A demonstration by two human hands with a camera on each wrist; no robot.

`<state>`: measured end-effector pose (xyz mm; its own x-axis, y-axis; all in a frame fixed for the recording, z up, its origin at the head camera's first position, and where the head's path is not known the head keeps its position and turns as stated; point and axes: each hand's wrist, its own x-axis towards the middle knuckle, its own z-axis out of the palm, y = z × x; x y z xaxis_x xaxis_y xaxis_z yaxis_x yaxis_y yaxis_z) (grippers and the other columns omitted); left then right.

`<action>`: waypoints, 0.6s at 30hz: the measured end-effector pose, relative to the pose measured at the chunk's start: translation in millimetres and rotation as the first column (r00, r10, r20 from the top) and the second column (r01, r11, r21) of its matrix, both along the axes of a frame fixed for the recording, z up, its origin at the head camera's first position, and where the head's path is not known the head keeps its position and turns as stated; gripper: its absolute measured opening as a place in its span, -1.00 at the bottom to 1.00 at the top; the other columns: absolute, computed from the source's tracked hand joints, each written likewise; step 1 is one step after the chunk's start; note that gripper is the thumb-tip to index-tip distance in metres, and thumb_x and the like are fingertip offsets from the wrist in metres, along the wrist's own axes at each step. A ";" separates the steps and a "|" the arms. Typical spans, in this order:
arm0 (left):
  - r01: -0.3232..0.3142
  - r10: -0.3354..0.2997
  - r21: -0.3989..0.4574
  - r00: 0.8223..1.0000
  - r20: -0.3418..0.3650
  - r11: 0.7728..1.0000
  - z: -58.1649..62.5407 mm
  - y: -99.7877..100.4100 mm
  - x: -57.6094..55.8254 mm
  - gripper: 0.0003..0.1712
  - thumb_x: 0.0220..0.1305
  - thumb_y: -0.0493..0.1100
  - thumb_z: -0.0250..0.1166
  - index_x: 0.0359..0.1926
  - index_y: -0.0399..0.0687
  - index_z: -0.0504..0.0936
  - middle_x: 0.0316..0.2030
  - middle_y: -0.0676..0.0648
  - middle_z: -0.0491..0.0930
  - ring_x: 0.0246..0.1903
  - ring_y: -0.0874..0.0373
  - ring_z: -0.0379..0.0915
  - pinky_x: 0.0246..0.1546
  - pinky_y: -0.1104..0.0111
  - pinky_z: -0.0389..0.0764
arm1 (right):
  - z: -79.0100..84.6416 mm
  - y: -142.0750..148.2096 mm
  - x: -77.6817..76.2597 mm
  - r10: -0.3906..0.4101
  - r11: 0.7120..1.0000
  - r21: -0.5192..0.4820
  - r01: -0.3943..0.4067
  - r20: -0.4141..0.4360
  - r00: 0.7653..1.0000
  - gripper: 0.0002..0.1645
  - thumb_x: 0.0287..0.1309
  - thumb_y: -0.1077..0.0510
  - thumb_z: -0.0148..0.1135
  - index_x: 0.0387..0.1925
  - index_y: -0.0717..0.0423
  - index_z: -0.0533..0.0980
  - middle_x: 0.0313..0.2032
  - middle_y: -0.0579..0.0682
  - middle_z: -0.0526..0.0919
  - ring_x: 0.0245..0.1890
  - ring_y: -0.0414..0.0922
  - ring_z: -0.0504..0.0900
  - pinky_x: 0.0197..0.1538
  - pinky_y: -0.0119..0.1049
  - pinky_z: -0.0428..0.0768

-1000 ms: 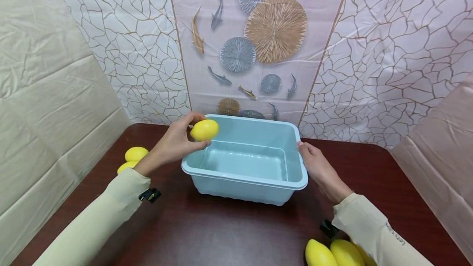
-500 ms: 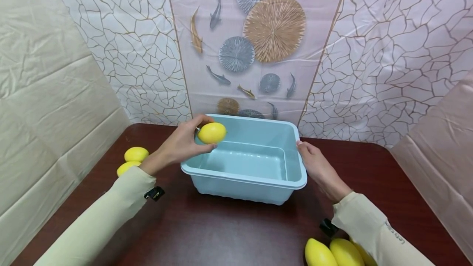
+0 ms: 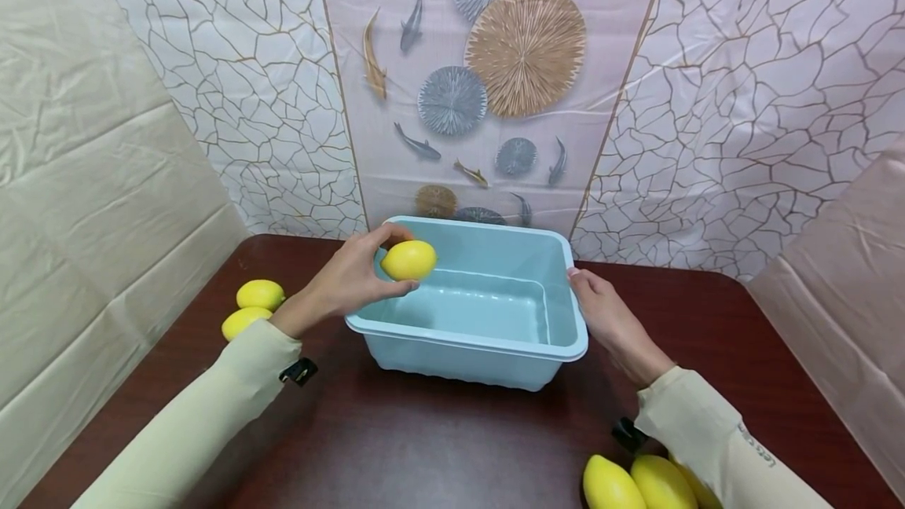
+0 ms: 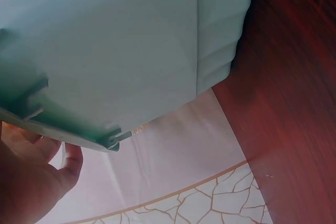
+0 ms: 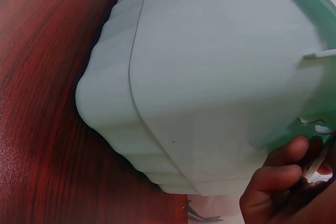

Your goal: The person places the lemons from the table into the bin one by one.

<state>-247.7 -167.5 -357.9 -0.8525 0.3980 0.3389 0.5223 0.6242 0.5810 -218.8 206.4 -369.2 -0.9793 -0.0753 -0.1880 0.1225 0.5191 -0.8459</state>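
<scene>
Left hand (image 3: 349,275): nearer hand, pinches lemon (image 3: 410,260) at its 3 o'clock.
Lemon: above tub (image 3: 467,344), 9 o'clock end; long axis roughly 9-to-3.
Right hand (image 3: 610,316): grips tub at 3 o'clock.

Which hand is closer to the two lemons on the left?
Left. The left hand is right of the lemons; the right hand is across the blue tub, at its right rim.

Right hand (image 5: 278,182) gripping pale basin (image 5: 215,66), reddish tabletop (image 5: 42,87) beneath
</scene>
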 end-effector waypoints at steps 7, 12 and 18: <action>-0.002 0.002 -0.050 1.000 -0.007 0.999 1.0 0.9 0.0 -0.31 0.09 0.00 0.67 0.21 0.09 0.58 0.03 0.08 0.67 0.01 0.10 0.52 0.03 0.09 0.54 | 0.8 0.2 0.2 0.002 1.000 0.002 -0.002 0.001 1.000 -0.12 0.64 -0.38 -0.40 0.55 0.18 0.22 0.19 0.27 0.56 0.17 0.09 0.59 0.19 0.03 0.58; -0.001 0.000 -0.066 1.000 -0.008 0.998 2.2 1.4 -0.1 -0.31 0.07 0.00 0.69 0.20 0.11 0.59 -0.01 0.07 0.69 -0.02 0.10 0.54 0.00 0.09 0.56 | 1.1 0.3 1.0 0.004 1.000 0.003 -0.004 -0.004 1.000 -0.12 0.64 -0.38 -0.40 0.53 0.18 0.24 0.17 0.26 0.55 0.16 0.09 0.58 0.20 0.04 0.57; 0.027 -0.030 -0.094 0.999 -0.033 0.995 2.9 2.3 -0.7 -0.32 0.05 -0.01 0.70 0.18 0.09 0.61 -0.04 0.03 0.75 -0.03 0.11 0.61 -0.03 0.14 0.55 | -0.2 -1.7 -0.8 0.001 1.000 0.013 -0.001 -0.029 1.000 -0.15 0.68 -0.29 -0.41 0.56 0.27 0.21 0.25 0.32 0.55 0.25 0.15 0.56 0.29 0.13 0.51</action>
